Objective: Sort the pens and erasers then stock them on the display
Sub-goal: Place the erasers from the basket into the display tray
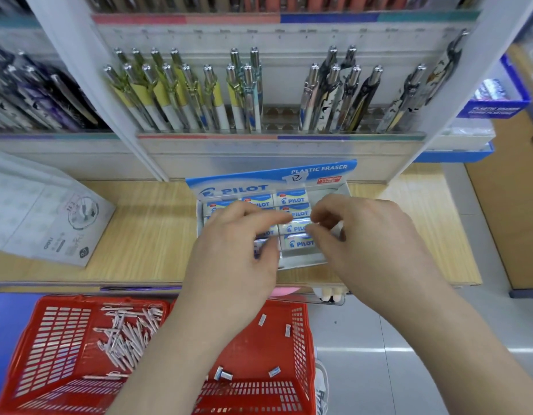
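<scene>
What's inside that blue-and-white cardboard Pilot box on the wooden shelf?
The blue-and-white cardboard box holds rows of white-and-blue wrapped Pilot erasers lying flat. The left hand and right hand cover its left and right parts, so whether it is full cannot be seen.

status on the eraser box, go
Left grip resting on Pilot erasers in display box. Right grip curled at an eraser, hold unclear. Loose erasers, pens in red basket. Nothing blocking.

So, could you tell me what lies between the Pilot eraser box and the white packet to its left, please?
In the head view, only bare wooden shelf separates the white packet from the Pilot eraser box.
</scene>
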Demonstrator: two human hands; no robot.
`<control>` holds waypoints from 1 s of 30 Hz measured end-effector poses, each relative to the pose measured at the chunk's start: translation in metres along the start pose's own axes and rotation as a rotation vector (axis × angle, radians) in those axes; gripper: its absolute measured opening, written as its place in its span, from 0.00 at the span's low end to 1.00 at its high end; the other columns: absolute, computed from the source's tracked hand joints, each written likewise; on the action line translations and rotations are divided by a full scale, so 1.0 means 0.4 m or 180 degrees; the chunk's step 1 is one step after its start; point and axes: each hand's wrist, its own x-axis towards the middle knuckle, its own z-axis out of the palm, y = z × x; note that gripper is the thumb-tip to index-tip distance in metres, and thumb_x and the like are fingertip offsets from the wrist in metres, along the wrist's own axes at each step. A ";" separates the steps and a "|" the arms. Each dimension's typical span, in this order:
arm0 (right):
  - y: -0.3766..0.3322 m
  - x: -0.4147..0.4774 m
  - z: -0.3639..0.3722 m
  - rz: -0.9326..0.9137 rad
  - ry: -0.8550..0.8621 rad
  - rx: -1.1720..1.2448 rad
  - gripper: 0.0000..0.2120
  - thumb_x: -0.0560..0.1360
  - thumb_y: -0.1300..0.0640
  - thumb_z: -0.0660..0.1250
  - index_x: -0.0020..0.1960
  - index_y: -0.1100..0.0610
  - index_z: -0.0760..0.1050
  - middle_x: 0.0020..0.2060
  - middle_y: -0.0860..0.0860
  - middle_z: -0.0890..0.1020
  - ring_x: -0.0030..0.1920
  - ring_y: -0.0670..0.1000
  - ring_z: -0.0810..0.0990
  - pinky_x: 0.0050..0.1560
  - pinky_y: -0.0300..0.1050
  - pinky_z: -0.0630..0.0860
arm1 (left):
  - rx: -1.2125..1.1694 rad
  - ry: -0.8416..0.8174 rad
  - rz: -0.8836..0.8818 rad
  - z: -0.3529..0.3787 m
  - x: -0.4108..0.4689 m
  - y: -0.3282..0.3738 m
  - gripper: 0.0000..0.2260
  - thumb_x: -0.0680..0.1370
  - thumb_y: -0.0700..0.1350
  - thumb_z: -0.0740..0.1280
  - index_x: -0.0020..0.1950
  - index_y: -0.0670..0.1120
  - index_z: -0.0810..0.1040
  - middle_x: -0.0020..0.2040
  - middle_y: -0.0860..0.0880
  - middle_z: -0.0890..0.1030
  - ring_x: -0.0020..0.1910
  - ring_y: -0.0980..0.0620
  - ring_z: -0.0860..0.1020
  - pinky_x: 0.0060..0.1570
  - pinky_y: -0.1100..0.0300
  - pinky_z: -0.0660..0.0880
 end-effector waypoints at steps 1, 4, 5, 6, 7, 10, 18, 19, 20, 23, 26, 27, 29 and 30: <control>0.003 -0.006 -0.007 0.0006 0.0211 0.0282 0.03 0.75 0.51 0.65 0.44 0.48 0.78 0.39 0.43 0.82 0.40 0.46 0.77 0.41 0.44 0.74 | -0.0476 -0.0034 -0.0106 -0.011 -0.005 0.002 0.21 0.72 0.33 0.65 0.53 0.58 0.81 0.49 0.59 0.78 0.48 0.63 0.75 0.49 0.70 0.70; -0.005 -0.033 -0.033 0.0496 0.0220 0.2072 0.06 0.74 0.56 0.67 0.39 0.51 0.79 0.32 0.42 0.82 0.32 0.41 0.77 0.32 0.33 0.70 | -0.2539 -0.0347 -0.0299 -0.034 -0.023 0.018 0.27 0.68 0.27 0.60 0.53 0.55 0.80 0.48 0.56 0.79 0.46 0.61 0.75 0.50 0.65 0.70; -0.014 -0.045 -0.038 0.0698 -0.0125 0.2787 0.06 0.74 0.55 0.69 0.39 0.53 0.80 0.32 0.45 0.83 0.28 0.43 0.75 0.28 0.35 0.69 | -0.3057 -0.0426 -0.0249 -0.034 -0.030 0.023 0.27 0.68 0.27 0.59 0.56 0.54 0.79 0.50 0.53 0.80 0.49 0.58 0.75 0.52 0.61 0.71; -0.024 -0.058 -0.037 0.0877 -0.0552 0.3308 0.07 0.73 0.53 0.70 0.40 0.55 0.80 0.34 0.49 0.84 0.28 0.45 0.73 0.26 0.38 0.68 | -0.3486 -0.0519 -0.0232 -0.030 -0.035 0.029 0.27 0.68 0.27 0.59 0.59 0.52 0.77 0.54 0.50 0.81 0.54 0.55 0.76 0.53 0.59 0.72; -0.031 -0.071 -0.030 0.0987 -0.0909 0.3620 0.09 0.72 0.49 0.72 0.42 0.55 0.80 0.36 0.56 0.84 0.29 0.49 0.73 0.25 0.41 0.66 | -0.3811 -0.0618 -0.0260 -0.027 -0.039 0.034 0.27 0.70 0.28 0.59 0.62 0.51 0.75 0.57 0.48 0.80 0.59 0.54 0.77 0.52 0.59 0.74; -0.040 -0.090 -0.009 0.1077 -0.1246 0.3860 0.16 0.66 0.42 0.70 0.44 0.53 0.80 0.38 0.66 0.81 0.32 0.57 0.70 0.25 0.42 0.64 | -0.3925 -0.0788 -0.0258 -0.023 -0.051 0.061 0.25 0.75 0.30 0.60 0.66 0.53 0.72 0.63 0.51 0.78 0.61 0.57 0.76 0.44 0.57 0.79; -0.035 -0.086 0.001 0.1025 -0.1049 0.3900 0.16 0.66 0.46 0.73 0.42 0.59 0.81 0.29 0.58 0.73 0.30 0.53 0.68 0.24 0.41 0.63 | -0.2224 -0.0838 0.0141 -0.013 -0.066 0.073 0.28 0.78 0.33 0.61 0.66 0.65 0.68 0.63 0.65 0.74 0.51 0.56 0.80 0.50 0.59 0.79; -0.032 -0.087 -0.001 0.1078 -0.1010 0.4049 0.13 0.67 0.49 0.73 0.40 0.59 0.81 0.29 0.58 0.74 0.29 0.51 0.69 0.23 0.40 0.62 | -0.2280 -0.0720 0.0075 -0.017 -0.065 0.070 0.28 0.76 0.33 0.65 0.64 0.64 0.71 0.62 0.64 0.76 0.51 0.61 0.79 0.49 0.62 0.78; -0.028 -0.087 -0.005 0.1146 -0.0972 0.4216 0.11 0.68 0.51 0.73 0.38 0.59 0.81 0.29 0.56 0.76 0.28 0.49 0.69 0.23 0.39 0.62 | -0.2218 -0.0540 0.0062 -0.020 -0.064 0.066 0.26 0.73 0.34 0.69 0.61 0.62 0.75 0.59 0.61 0.78 0.52 0.62 0.79 0.49 0.64 0.77; -0.021 -0.088 -0.015 0.1195 -0.0963 0.4580 0.08 0.70 0.55 0.70 0.37 0.60 0.82 0.29 0.52 0.79 0.27 0.47 0.69 0.21 0.36 0.62 | -0.1954 -0.0165 -0.0045 -0.027 -0.065 0.049 0.15 0.66 0.42 0.72 0.48 0.58 0.81 0.48 0.54 0.82 0.50 0.55 0.80 0.48 0.59 0.77; -0.016 -0.089 -0.013 0.1217 -0.0815 0.4546 0.06 0.70 0.59 0.69 0.44 0.60 0.83 0.30 0.53 0.76 0.27 0.47 0.69 0.21 0.37 0.62 | -0.2046 -0.0123 -0.0238 -0.032 -0.073 0.046 0.11 0.65 0.46 0.74 0.45 0.58 0.83 0.42 0.54 0.85 0.44 0.54 0.83 0.46 0.59 0.79; -0.014 -0.089 -0.014 0.1150 -0.0716 0.4458 0.08 0.68 0.58 0.70 0.46 0.58 0.83 0.31 0.54 0.76 0.27 0.47 0.69 0.22 0.38 0.63 | -0.2072 -0.0140 -0.0293 -0.033 -0.075 0.049 0.10 0.66 0.48 0.75 0.45 0.58 0.84 0.41 0.53 0.85 0.42 0.54 0.83 0.44 0.60 0.79; -0.010 -0.090 -0.021 0.0866 -0.0631 0.4227 0.12 0.65 0.58 0.75 0.49 0.53 0.83 0.34 0.53 0.79 0.27 0.49 0.69 0.23 0.39 0.65 | -0.2251 -0.0105 -0.0464 -0.029 -0.075 0.055 0.08 0.66 0.49 0.76 0.44 0.55 0.85 0.38 0.51 0.85 0.36 0.53 0.83 0.39 0.62 0.79; -0.009 -0.091 -0.025 0.0757 -0.0625 0.4120 0.13 0.64 0.58 0.76 0.49 0.52 0.83 0.36 0.53 0.81 0.27 0.50 0.68 0.24 0.39 0.65 | -0.2442 -0.0052 -0.0601 -0.024 -0.074 0.058 0.08 0.66 0.48 0.73 0.44 0.52 0.85 0.36 0.49 0.85 0.34 0.53 0.82 0.36 0.63 0.78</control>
